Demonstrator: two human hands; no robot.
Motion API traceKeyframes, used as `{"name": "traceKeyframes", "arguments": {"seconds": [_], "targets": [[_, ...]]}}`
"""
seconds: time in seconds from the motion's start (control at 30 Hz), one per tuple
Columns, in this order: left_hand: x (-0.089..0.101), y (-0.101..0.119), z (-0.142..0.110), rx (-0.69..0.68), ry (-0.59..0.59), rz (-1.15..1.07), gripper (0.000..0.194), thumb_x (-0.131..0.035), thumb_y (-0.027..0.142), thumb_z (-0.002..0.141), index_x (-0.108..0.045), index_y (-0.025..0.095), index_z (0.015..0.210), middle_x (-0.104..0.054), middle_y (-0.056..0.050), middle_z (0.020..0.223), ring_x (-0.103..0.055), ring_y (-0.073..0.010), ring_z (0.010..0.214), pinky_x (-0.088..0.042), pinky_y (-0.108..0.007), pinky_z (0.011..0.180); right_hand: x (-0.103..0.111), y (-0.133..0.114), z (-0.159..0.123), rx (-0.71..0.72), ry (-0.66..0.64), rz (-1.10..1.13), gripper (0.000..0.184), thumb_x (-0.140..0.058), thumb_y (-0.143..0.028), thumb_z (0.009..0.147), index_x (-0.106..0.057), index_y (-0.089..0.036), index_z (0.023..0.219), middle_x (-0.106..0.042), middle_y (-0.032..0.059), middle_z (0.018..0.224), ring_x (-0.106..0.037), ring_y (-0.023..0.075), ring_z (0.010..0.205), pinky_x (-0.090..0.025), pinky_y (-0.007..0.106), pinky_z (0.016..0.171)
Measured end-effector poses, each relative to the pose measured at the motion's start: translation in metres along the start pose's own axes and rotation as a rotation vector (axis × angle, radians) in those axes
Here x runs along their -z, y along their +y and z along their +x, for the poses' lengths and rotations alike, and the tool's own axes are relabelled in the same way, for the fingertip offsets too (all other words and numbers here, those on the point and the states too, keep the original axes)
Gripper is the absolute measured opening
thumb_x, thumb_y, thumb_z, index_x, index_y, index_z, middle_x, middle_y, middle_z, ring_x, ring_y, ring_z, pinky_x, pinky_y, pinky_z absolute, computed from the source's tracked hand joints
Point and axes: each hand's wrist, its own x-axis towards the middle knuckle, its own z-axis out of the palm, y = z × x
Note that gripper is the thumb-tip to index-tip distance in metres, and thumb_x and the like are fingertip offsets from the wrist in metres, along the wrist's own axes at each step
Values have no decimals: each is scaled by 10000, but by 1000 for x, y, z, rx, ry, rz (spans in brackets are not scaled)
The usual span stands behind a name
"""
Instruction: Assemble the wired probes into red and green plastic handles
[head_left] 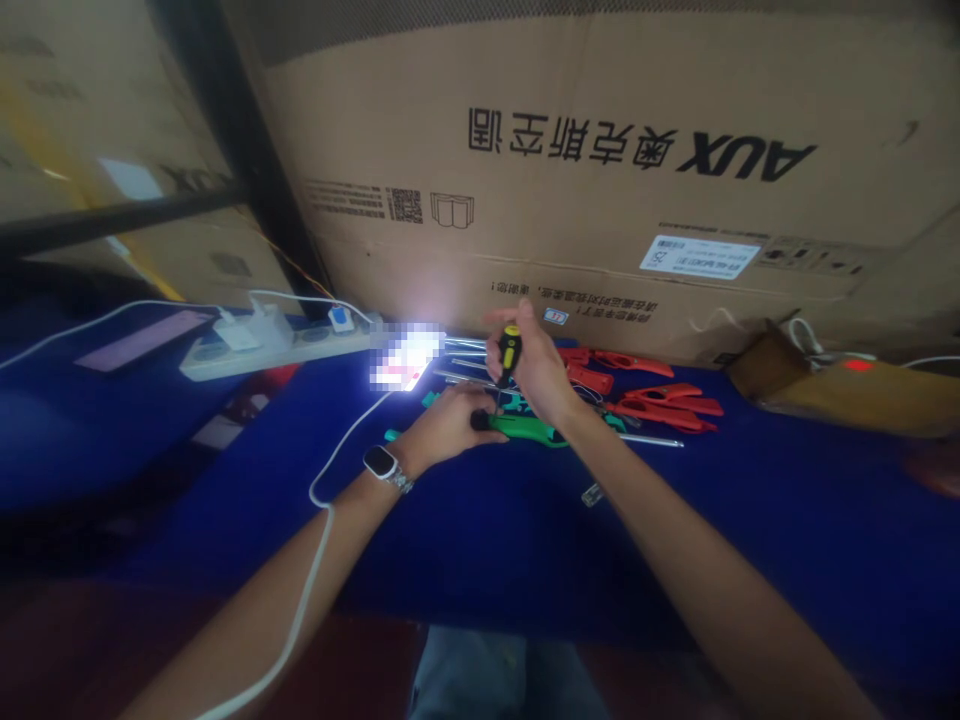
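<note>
My right hand is closed around a black and yellow screwdriver, held upright with its shaft pointing down. Below it lies a green plastic handle, shaped like that of a long-nosed lighter. Closed on the black left end of this handle is my left hand, thumb along the near side. The screwdriver's shaft reaches down to the handle; whether the tip sits in a screw is too small to tell. A metal rod sticks out to the right, beyond the green handle and partly behind my right forearm.
Red plastic handle pieces and several metal rods lie behind my hands on the blue cloth. A bright phone trails a white cable over my left forearm. A power strip and a large cardboard box stand behind.
</note>
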Motion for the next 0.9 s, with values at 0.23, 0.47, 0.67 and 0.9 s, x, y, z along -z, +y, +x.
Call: {"name": "traceKeyframes", "arguments": {"seconds": [0.23, 0.47, 0.67, 0.9], "targets": [[0, 0, 0, -2, 6, -3, 239, -839, 372, 755, -716, 210, 881, -684, -34, 910, -619, -236, 899, -490, -375, 819, 9, -8, -7, 70, -22, -74, 301, -725, -523, 822, -650, -232, 817, -648, 4, 869, -635, 139, 838, -565, 303, 785], [-1, 1, -1, 7, 3, -14, 227, -837, 367, 755, -721, 209, 870, -705, -49, 950, -640, -244, 931, -509, -385, 845, -10, -2, -10, 38, 42, 12, 448, -781, -512, 780, -409, -265, 799, -517, -104, 579, -441, 71, 439, -427, 216, 440], [1, 7, -1, 21, -13, 13, 273, -846, 359, 750, -733, 198, 939, -732, -84, 1018, -662, -282, 999, -506, -422, 915, -18, -3, -11, -32, -52, -35, 426, -490, -656, 924, -558, -235, 911, -512, -51, 674, -455, 78, 518, -390, 215, 454], [3, 11, 0, 27, -4, 22, 246, -859, 326, 735, -707, 207, 888, -724, -58, 976, -663, -274, 964, -521, -418, 875, 0, -5, -16, 147, 113, -112, 360, -782, -463, 775, -501, -241, 812, -628, -20, 869, -596, 110, 728, -519, 261, 676]]}}
